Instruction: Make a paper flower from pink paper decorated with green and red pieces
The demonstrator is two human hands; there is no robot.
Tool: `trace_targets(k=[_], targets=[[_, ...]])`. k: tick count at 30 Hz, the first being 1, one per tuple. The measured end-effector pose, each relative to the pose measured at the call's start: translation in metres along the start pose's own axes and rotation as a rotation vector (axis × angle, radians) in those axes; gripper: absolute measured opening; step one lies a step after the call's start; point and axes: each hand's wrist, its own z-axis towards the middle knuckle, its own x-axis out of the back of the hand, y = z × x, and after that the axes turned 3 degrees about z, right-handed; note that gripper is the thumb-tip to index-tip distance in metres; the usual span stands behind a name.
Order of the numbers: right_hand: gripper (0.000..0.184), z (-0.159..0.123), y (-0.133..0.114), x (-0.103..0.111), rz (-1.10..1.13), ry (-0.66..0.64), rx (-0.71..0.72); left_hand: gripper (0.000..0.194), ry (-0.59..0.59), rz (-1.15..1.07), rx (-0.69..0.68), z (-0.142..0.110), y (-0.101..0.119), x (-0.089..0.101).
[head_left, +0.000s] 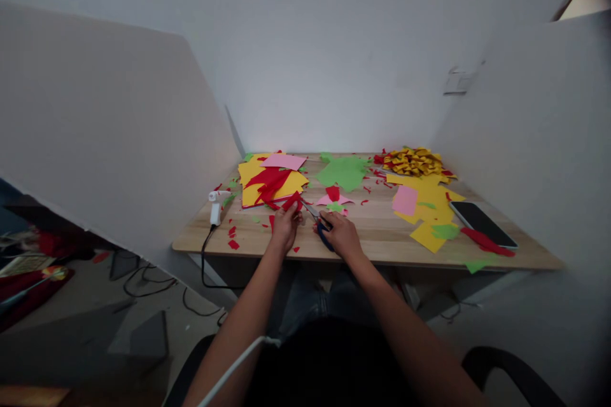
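Between the fingers of my left hand [285, 229] is a piece of red paper [293, 201], held just above the front half of the table. My right hand [344, 235] grips dark-handled scissors [324, 238], with the blades pointing left at the red paper. Whether the blades touch the paper is hard to tell. Just behind the scissors lie pink, red and green cut pieces [335, 200]. Beyond my left hand sits a stack of yellow sheets [248, 194] with red strips [272, 181] and a pink sheet [285, 161] on top.
Green sheets [344, 173] lie at the back middle. A pile of yellow and red cut pieces [414, 162] is at back right, near yellow sheets [432, 191] and a phone [482, 224]. A white glue gun [216, 210] with a cord stands at the left edge. Panels flank the table [382, 248].
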Motion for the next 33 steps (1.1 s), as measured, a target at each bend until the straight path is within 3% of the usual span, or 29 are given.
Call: trace_targets(k=[18,25,33], targets=[[0.036,0.0018,-0.0008,-0.0038,0.231,0.091,0.051,0.044,0.063,-0.003,-0.006,0.0009,0.0007,0.0012],[0.049,0.0004,-0.0029,-0.0010,0.243,0.181,0.071,0.050,0.101,-0.022,-0.006,0.0011,0.0022,0.0010],[0.047,0.0016,0.0027,-0.0041,0.246,0.176,0.071,0.048,0.135,-0.059,-0.045,0.0017,0.0053,0.0015]])
